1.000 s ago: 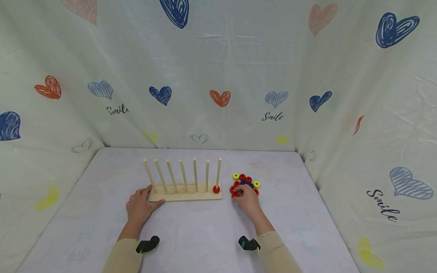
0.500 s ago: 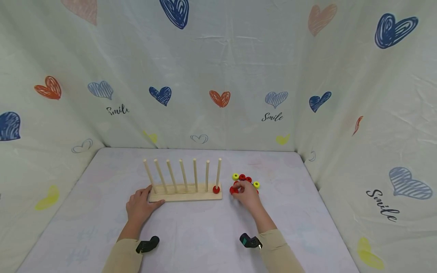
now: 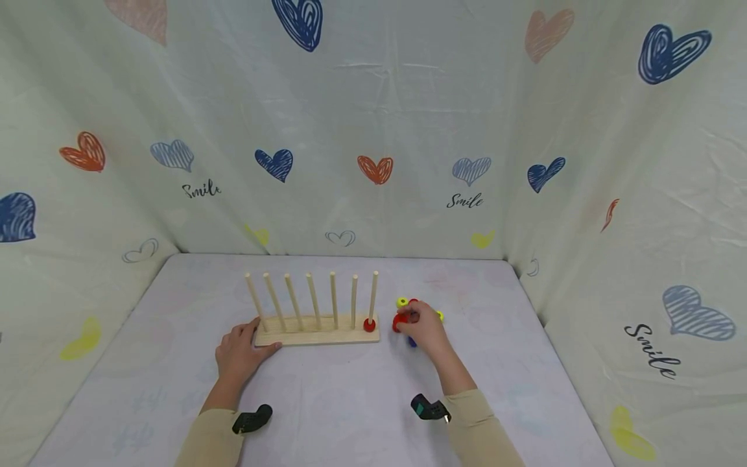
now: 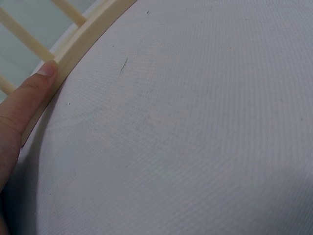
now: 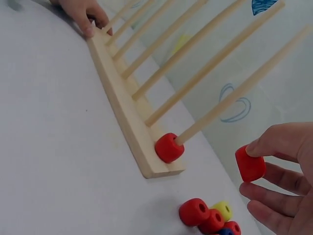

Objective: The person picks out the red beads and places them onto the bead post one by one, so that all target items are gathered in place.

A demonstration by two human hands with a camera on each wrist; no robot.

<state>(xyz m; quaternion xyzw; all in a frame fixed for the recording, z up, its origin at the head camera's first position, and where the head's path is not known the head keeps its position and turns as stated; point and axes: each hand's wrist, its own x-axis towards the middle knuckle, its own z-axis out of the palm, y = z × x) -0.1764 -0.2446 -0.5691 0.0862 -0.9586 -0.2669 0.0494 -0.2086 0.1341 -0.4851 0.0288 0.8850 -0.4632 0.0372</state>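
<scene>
A wooden rack [image 3: 318,329] with several upright pegs stands on the table; one red bead [image 3: 369,324] [image 5: 169,147] sits at the foot of its rightmost peg. My left hand [image 3: 238,353] rests on the rack's left end, thumb [image 4: 30,93] pressed against the base [image 4: 83,39]. My right hand [image 3: 423,327] is lifted just right of the rack and pinches a red bead [image 5: 250,164] [image 3: 400,322] between thumb and fingers. Loose red, yellow and blue beads [image 5: 210,215] [image 3: 403,302] lie under and behind that hand.
White cloth printed with hearts walls the table [image 3: 350,402] at the back and on both sides. A black wrist camera [image 3: 252,419] sits on each forearm.
My right hand took a red bead from the pile and rose up and slightly left toward the rack's right end. The left hand stayed put.
</scene>
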